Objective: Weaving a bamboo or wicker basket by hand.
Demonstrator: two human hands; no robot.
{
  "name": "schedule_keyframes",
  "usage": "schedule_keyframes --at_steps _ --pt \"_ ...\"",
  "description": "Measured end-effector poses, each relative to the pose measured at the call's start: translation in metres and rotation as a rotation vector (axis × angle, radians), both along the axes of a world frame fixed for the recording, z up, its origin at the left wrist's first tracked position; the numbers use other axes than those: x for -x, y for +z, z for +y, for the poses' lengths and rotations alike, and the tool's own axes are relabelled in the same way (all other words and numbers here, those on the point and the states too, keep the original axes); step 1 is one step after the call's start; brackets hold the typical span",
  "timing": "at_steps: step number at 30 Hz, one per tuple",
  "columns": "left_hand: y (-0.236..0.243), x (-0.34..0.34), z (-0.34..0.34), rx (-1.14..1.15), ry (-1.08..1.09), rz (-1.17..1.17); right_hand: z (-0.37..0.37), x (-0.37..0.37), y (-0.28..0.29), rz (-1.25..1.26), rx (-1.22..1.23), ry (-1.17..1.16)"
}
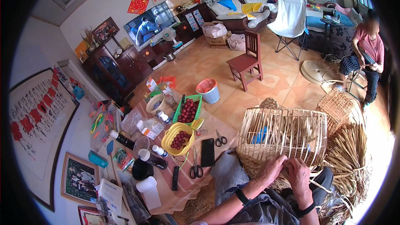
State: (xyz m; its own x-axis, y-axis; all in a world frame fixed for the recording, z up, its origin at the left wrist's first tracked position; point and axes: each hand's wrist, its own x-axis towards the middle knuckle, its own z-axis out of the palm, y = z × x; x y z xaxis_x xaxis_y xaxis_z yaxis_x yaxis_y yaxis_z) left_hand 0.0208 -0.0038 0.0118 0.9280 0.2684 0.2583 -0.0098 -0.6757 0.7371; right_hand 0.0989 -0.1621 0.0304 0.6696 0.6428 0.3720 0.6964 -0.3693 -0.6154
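A half-woven straw basket rests on my lap, its side showing open upright ribs above a tightly plaited band. My left hand is closed at the basket's near edge, fingertips pinched against the weave. Right beside it, my right hand also has its fingers bent and pressed to the same edge. Pale loose strips stick out by the right hand. Exactly which strand each hand pinches is hidden by the fingers. To the right lies a thick bundle of dry straw.
On the table at left are scissors, a black phone, a yellow basket of red fruit and several bottles. Ahead stand a blue bin and a red chair. A seated person is at far right, near another woven basket.
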Motion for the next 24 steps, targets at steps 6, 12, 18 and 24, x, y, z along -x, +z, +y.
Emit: schedule_keyframes --at_steps 6,12,18,24 --pt "0.003 0.004 -0.003 -0.123 -0.068 0.204 -0.022 0.01 0.013 -0.034 0.025 0.065" --pt "0.005 0.01 -0.004 -0.262 -0.116 0.088 -0.032 -0.007 0.004 -0.109 0.182 -0.055" --pt "0.008 -0.005 0.006 -0.12 -0.16 0.189 -0.035 -0.034 0.007 -0.288 0.186 0.108" --pt "0.012 -0.004 0.0 -0.052 -0.09 -0.028 -0.034 -0.049 0.012 -0.415 0.294 0.14"
